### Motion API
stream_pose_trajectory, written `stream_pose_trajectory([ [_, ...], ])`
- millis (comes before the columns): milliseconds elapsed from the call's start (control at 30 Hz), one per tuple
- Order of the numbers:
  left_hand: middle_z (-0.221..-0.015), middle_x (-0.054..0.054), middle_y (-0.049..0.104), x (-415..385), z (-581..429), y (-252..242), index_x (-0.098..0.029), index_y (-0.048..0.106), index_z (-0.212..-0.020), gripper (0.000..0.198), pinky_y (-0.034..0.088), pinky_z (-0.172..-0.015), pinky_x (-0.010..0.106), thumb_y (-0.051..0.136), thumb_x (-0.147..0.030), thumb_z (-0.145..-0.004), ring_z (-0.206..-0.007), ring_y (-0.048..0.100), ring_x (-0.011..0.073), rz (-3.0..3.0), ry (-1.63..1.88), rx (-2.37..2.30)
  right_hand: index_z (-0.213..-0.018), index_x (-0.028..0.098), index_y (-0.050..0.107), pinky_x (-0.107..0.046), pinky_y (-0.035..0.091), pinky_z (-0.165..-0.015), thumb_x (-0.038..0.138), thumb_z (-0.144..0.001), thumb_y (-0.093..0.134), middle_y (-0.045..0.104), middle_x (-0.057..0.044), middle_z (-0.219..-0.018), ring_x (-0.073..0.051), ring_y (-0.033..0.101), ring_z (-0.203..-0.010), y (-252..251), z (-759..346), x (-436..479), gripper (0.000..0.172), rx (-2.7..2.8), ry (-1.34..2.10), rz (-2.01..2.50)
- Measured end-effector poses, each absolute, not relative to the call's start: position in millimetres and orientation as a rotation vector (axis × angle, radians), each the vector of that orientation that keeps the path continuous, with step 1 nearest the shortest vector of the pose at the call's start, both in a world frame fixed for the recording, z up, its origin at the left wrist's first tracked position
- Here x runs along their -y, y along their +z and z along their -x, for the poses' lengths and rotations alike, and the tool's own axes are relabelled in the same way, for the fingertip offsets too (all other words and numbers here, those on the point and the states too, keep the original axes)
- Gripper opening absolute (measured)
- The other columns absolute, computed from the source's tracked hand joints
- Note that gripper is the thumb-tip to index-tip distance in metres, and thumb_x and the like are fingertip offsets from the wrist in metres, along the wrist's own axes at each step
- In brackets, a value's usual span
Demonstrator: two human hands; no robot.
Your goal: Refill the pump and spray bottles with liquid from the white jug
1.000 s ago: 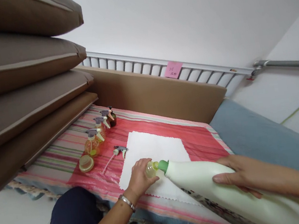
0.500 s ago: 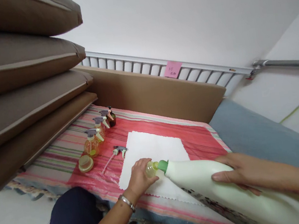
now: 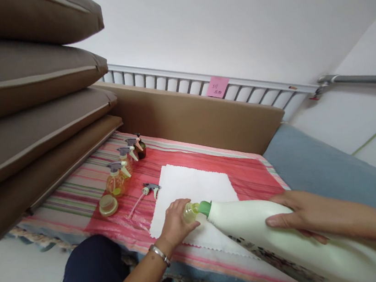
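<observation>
My left hand (image 3: pixel 178 223) is wrapped round a small clear yellowish spray bottle without its head (image 3: pixel 189 212), tilted over a white cloth (image 3: pixel 193 184). A large pale green detergent bottle (image 3: pixel 254 220) lies tipped on its side, my right hand (image 3: pixel 300 218) gripping its upper side. Its green spout (image 3: pixel 205 208) meets the mouth of the small bottle. Whether liquid is flowing I cannot make out. Left of the cloth lies a loose trigger spray head (image 3: pixel 150 189) with its pink tube. Beside it sits a round yellowish cap or lid (image 3: pixel 108 205).
Several spray bottles with trigger heads (image 3: pixel 115 184) stand in a row at the left on the red and striped tablecloth (image 3: pixel 77 192). Brown cushions (image 3: pixel 30 101) are stacked at far left. Behind stand a brown board (image 3: pixel 191 113) and a white radiator (image 3: pixel 166 83) with a pink note (image 3: pixel 217 86).
Almost nothing differs. Both hands keep their grips, and the spout stays at the small bottle's mouth; the large bottle has shifted very slightly.
</observation>
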State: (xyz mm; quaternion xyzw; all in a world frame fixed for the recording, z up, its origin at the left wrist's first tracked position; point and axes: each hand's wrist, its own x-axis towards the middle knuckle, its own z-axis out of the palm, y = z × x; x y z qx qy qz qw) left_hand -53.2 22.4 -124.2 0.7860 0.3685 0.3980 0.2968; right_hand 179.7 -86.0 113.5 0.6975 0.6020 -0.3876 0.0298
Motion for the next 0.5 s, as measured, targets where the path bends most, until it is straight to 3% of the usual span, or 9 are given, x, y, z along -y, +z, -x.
stream_pose_trajectory([
  [500,-0.112,0.007,0.059,-19.9,55.5,-119.4,-0.025,0.051,-0.115,0.061,0.041,-0.091,0.045,0.078,-0.028,-0.06,-0.106,0.053,0.0275,-2.091,1.042,-0.975,-0.083,0.012,0.055,-0.019,0.034,-0.039,0.055,-0.077,0.053,0.049,0.001,-0.06,-0.008,0.042,-0.043,119.7,-173.9,85.1,0.043,-1.872,-1.175,-2.115],
])
